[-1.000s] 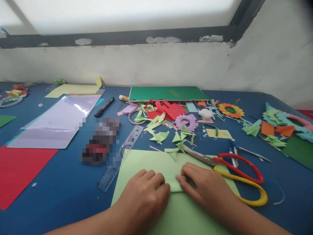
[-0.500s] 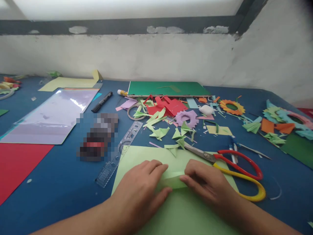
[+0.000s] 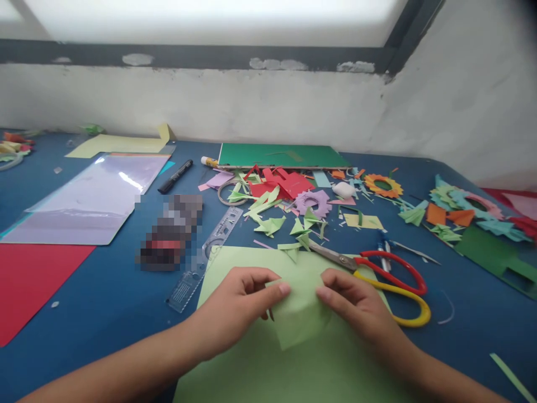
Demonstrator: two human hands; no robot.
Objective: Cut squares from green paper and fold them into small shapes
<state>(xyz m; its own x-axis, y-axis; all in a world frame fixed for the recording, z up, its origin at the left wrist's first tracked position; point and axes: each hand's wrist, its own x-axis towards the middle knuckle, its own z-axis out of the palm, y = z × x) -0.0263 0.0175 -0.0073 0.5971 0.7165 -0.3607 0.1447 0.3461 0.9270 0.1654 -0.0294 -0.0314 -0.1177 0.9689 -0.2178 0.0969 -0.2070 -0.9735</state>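
A small light green piece of paper [image 3: 300,313] is held up between both hands, over a larger light green sheet [image 3: 268,372] lying on the blue table. My left hand [image 3: 241,302] pinches its left edge between thumb and fingers. The right edge is pinched by my right hand [image 3: 356,299]. Scissors [image 3: 392,285] with one red and one yellow handle lie partly on the big sheet, just beyond my right hand. Folded green paper pieces [image 3: 271,225] are scattered past the sheet's far edge. A clear ruler [image 3: 182,294] lies along its left side.
Purple and orange paper rings [image 3: 382,186], red scraps [image 3: 289,182] and a green board [image 3: 281,155] lie toward the wall. On the left are a black marker [image 3: 176,176], a plastic-covered lilac sheet [image 3: 92,198] and red paper [image 3: 37,285]. Folded blue-green paper pieces [image 3: 503,228] sit at right.
The small green paper, earlier a narrow folded strip near the sheet, is now lifted and opened into a wider piece. My left hand has changed from resting flat over it to pinching its edge.
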